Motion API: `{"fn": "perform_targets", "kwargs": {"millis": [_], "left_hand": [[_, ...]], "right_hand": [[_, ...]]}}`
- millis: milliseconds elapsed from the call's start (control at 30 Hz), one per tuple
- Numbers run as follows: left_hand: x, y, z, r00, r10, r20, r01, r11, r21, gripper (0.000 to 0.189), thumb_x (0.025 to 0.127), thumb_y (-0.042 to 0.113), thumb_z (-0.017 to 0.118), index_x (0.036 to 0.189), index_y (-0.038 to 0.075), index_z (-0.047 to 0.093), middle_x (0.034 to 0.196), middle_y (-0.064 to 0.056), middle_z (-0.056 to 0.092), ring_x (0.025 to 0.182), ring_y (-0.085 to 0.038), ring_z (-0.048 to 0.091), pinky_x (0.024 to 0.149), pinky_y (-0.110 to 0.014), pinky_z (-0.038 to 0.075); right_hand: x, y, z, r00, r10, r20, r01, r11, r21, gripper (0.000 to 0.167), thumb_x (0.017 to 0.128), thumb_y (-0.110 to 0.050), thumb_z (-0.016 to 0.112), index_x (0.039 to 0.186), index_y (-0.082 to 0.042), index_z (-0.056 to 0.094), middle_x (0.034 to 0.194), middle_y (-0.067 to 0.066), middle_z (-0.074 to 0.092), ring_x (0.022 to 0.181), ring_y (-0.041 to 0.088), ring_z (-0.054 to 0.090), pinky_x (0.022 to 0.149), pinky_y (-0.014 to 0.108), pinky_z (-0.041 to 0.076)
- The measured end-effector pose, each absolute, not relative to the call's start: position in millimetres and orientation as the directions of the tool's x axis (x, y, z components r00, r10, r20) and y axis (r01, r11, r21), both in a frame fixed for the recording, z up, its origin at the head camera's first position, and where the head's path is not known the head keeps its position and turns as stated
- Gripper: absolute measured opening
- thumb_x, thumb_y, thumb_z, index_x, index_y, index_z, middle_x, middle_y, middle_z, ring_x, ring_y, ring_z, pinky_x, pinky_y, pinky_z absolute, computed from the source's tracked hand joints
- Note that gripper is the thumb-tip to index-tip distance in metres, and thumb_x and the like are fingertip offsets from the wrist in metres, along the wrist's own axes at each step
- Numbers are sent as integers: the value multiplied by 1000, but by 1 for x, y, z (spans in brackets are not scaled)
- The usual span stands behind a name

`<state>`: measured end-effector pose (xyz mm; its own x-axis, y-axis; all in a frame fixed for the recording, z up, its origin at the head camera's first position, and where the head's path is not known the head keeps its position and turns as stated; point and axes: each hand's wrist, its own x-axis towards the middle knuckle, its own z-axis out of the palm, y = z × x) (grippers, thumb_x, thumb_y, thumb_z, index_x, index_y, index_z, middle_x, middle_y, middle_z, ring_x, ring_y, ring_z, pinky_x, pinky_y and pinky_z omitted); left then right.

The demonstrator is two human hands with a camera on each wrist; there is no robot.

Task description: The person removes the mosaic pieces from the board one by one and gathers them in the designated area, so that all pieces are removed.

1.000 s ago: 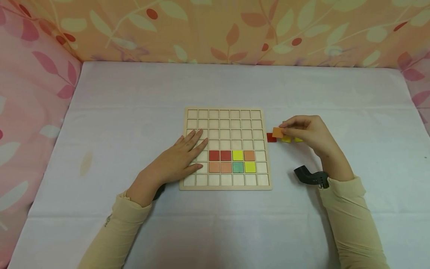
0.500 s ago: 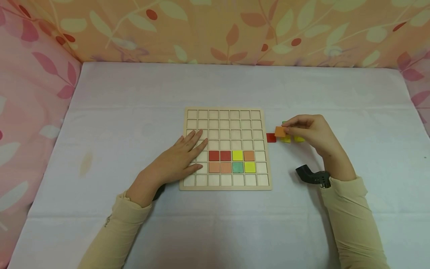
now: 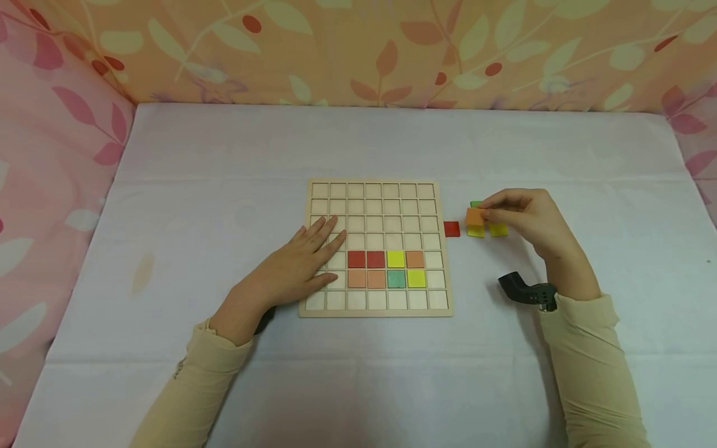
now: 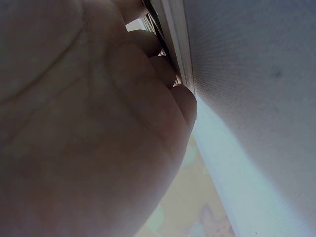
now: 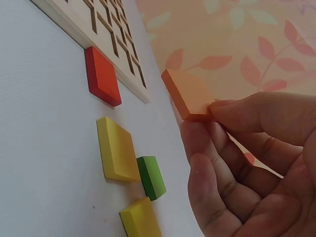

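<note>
My right hand (image 3: 523,218) pinches an orange square tile (image 5: 190,94) between thumb and fingertips, held up over the loose tiles right of the board. Below it lie a yellow tile (image 5: 117,150), a green tile (image 5: 152,177) and another yellow tile (image 3: 498,231). A red tile (image 3: 452,229) lies against the right edge of the wooden grid board (image 3: 370,313). My left hand (image 3: 291,264) rests with fingers spread on the board's left side; its palm fills much of the left wrist view. Two rows of red, orange, yellow and teal tiles sit in the board's lower cells.
A white cloth (image 3: 358,386) covers the table. Flowered fabric (image 3: 347,56) stands along the back and the sides. A black curved device (image 3: 526,291) sticks out from the right wrist, above the cloth.
My right hand has shifted a little to the right with the orange tile, uncovering the red tile and more of the green one. The left hand has stayed still on the board.
</note>
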<state>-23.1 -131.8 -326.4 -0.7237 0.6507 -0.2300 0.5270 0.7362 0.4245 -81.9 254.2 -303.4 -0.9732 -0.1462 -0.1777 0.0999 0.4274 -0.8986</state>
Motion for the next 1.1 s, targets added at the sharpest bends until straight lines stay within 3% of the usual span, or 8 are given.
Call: {"fn": "perform_targets", "kwargs": {"millis": [1100], "left_hand": [[-23, -132, -327, -726, 650, -226, 531, 738, 415, 70, 97, 33, 53, 151, 7, 17, 157, -15, -2, 143, -28, -3, 114, -47, 6]], "right_hand": [[-85, 279, -304, -987, -88, -133, 78, 456, -886, 11, 84, 1, 68, 94, 3, 73, 82, -12, 69, 80, 6, 62, 71, 15, 49]]}}
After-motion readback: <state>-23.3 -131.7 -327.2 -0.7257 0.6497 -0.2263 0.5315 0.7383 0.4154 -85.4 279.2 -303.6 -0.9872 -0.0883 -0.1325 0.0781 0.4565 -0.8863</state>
